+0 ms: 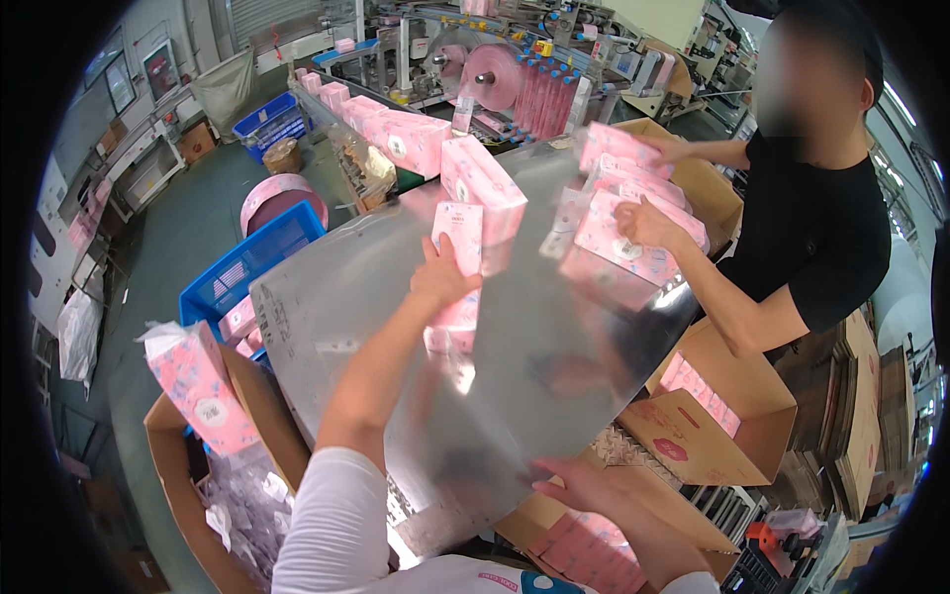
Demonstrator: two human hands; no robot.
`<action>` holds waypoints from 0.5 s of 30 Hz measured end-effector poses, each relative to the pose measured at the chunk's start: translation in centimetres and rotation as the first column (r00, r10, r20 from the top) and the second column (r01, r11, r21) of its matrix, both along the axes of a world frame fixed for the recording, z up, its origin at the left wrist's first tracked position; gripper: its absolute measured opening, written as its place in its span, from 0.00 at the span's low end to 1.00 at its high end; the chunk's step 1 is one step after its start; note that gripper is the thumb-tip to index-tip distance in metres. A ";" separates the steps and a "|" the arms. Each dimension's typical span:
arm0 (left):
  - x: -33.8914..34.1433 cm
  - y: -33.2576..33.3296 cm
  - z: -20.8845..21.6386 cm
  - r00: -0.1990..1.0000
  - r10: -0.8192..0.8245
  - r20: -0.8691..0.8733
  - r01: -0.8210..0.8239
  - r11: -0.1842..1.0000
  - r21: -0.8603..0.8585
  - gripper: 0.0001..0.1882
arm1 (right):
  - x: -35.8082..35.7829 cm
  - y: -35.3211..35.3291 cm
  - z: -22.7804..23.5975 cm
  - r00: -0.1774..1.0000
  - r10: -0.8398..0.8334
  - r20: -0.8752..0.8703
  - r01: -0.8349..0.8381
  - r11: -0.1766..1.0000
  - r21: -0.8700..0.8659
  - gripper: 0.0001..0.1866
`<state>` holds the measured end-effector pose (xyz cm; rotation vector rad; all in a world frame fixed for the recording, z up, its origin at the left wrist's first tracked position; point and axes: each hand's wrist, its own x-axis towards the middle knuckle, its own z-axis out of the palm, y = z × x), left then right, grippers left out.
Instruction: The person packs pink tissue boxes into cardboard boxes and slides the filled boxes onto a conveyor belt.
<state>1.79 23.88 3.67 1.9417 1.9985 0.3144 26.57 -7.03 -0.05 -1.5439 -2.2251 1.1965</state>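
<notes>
On the table (322,292), left fingers (445,247) partly hide a pink pack (468,241)

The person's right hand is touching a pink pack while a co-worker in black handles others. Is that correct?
Not quite: in the head view, the person's left hand touches the pink pack. The co-worker in black does handle others.

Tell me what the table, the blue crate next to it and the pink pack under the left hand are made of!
The table looks like smooth, shiny metal, because it mirrors things. The blue crate seems to be plastic: stiff walls, even colour. The pink pack looks smoothly wrapped in printed film, or maybe paper.
</notes>
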 end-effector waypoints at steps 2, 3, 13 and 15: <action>-0.2 -2.0 1.8 0.985 -0.150 0.089 0.158 0.984 -0.084 0.50 | -1.0 4.0 2.9 0.999 0.006 0.032 -0.006 1.000 0.013 0.24; -1.6 -3.4 1.8 0.966 -0.239 0.095 0.249 0.963 -0.102 0.50 | -1.5 6.1 4.2 0.999 0.018 0.043 -0.019 0.999 0.026 0.24; -20.5 -14.7 2.6 0.990 0.132 -0.041 -0.135 0.987 -0.092 0.51 | -11.9 25.0 7.3 0.969 0.243 -0.056 -0.216 0.931 0.293 0.26; -21.9 -13.6 1.6 0.986 0.158 -0.062 -0.157 0.987 0.021 0.49 | -14.6 31.5 7.9 0.968 0.246 0.056 -0.235 0.799 0.553 0.32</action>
